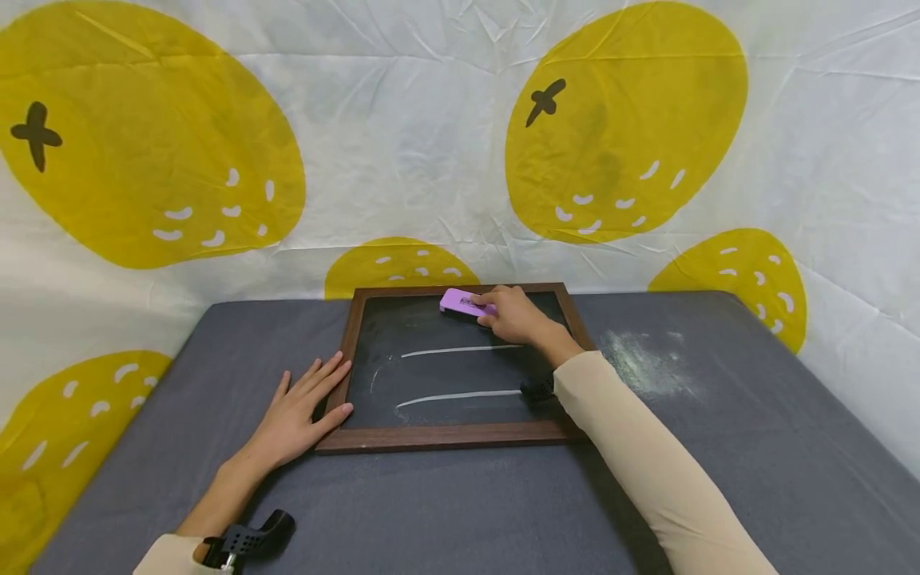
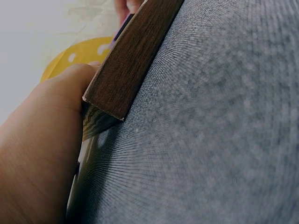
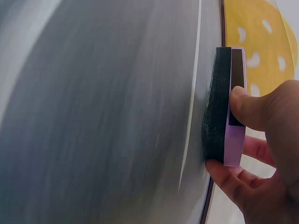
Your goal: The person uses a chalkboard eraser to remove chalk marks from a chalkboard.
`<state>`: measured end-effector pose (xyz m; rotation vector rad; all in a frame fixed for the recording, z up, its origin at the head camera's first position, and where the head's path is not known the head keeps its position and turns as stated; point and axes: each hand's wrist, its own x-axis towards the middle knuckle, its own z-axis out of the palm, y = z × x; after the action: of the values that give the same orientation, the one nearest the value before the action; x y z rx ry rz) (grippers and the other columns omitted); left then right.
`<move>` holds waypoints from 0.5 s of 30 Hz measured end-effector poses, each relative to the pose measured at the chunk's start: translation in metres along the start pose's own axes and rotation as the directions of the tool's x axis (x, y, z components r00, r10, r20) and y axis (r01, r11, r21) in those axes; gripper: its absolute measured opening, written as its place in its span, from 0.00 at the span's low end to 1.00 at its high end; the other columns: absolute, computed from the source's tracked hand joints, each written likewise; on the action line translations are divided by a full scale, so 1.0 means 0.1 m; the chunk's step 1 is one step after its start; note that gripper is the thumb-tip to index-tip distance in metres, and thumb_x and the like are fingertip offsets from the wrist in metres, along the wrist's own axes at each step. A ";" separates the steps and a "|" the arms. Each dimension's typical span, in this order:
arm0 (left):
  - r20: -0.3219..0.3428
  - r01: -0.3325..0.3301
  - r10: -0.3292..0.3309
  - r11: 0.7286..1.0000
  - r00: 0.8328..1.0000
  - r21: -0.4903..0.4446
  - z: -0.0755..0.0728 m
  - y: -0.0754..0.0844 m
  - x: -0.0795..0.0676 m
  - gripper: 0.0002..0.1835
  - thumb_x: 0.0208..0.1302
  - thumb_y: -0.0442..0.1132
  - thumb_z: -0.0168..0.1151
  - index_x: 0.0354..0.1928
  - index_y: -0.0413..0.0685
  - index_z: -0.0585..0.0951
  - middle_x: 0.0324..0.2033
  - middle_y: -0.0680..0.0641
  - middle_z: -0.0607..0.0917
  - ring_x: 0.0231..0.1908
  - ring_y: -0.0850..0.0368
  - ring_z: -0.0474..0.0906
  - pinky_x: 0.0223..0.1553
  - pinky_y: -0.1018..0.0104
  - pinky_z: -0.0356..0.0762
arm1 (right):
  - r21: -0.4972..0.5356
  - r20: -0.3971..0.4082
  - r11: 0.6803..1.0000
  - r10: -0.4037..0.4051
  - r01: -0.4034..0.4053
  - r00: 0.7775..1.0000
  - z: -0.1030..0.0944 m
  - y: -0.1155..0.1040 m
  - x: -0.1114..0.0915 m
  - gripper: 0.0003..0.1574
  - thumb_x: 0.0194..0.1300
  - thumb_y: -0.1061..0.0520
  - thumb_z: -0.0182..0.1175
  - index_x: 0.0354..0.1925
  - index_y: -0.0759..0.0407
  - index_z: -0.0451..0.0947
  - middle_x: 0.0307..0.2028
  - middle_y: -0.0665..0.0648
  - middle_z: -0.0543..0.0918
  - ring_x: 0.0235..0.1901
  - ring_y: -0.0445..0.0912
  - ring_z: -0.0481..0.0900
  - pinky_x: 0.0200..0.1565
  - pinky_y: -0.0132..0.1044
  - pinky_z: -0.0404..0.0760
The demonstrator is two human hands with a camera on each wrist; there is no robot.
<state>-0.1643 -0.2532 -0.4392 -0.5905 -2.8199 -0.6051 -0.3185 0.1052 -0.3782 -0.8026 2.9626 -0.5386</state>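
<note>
A chalkboard (image 1: pixel 446 371) in a brown wooden frame lies on the cloth-covered table, with two long white chalk lines across it and a faint smudged curve at its left. My right hand (image 1: pixel 519 315) grips a purple chalkboard eraser (image 1: pixel 460 302) near the far edge of the board. In the right wrist view, thumb and fingers pinch the eraser (image 3: pixel 235 140) by its sides, its dark felt pad facing the board. My left hand (image 1: pixel 302 415) rests with fingers spread on the left side of the frame. The left wrist view shows that hand beside the frame's corner (image 2: pixel 133 60).
Grey cloth (image 1: pixel 446 511) covers the table. White chalk dust (image 1: pixel 647 363) marks it to the right of the board. Behind hangs a white curtain (image 1: pixel 402 144) printed with yellow fruit shapes. A black wrist-camera mount (image 1: pixel 251 539) sits on the left wrist.
</note>
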 end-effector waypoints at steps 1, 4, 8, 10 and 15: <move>0.001 0.001 -0.001 1.000 1.000 0.000 0.00 0.00 0.00 0.37 0.66 0.56 0.56 0.73 0.54 0.60 0.72 0.46 0.58 0.69 0.38 0.52 0.63 0.30 0.37 | -0.002 -0.006 1.000 0.002 -0.002 1.000 -0.02 0.04 -0.03 0.30 0.67 0.55 0.59 0.66 0.54 0.70 0.59 0.65 0.73 0.57 0.63 0.67 0.61 0.54 0.62; 0.001 0.002 -0.002 1.000 1.000 0.000 -0.01 0.01 0.01 0.37 0.66 0.57 0.56 0.73 0.53 0.61 0.72 0.46 0.58 0.69 0.38 0.52 0.63 0.30 0.37 | -0.023 -0.021 1.000 -0.019 0.018 1.000 -0.07 0.16 -0.11 0.29 0.67 0.55 0.59 0.65 0.56 0.70 0.58 0.66 0.74 0.58 0.64 0.68 0.61 0.55 0.61; 0.001 0.001 -0.001 1.000 1.000 0.001 -0.01 0.02 0.01 0.37 0.66 0.56 0.56 0.73 0.53 0.61 0.72 0.46 0.58 0.69 0.38 0.52 0.63 0.30 0.37 | -0.048 -0.033 0.998 -0.042 0.040 0.999 -0.14 0.27 -0.21 0.30 0.66 0.56 0.60 0.65 0.58 0.71 0.55 0.67 0.76 0.56 0.64 0.69 0.60 0.57 0.63; 0.002 0.002 -0.002 1.000 1.000 0.002 0.00 0.02 0.00 0.37 0.66 0.56 0.56 0.73 0.53 0.61 0.72 0.46 0.58 0.69 0.38 0.52 0.63 0.31 0.37 | -0.060 -0.037 0.997 -0.044 0.042 0.998 -0.17 0.33 -0.26 0.30 0.65 0.57 0.60 0.64 0.59 0.71 0.54 0.68 0.77 0.55 0.64 0.70 0.59 0.57 0.64; 0.000 0.003 -0.003 1.000 1.000 0.000 0.00 0.01 -0.01 0.37 0.66 0.56 0.56 0.73 0.53 0.61 0.72 0.46 0.58 0.69 0.38 0.52 0.63 0.31 0.37 | -0.069 -0.059 0.997 -0.044 0.039 0.997 -0.22 0.44 -0.37 0.29 0.64 0.58 0.61 0.63 0.61 0.72 0.53 0.69 0.77 0.54 0.63 0.72 0.58 0.57 0.65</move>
<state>-0.1628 -0.2527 -0.4391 -0.5859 -2.8216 -0.6064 -0.3108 0.1662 -0.3745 -0.8708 3.0411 -0.4757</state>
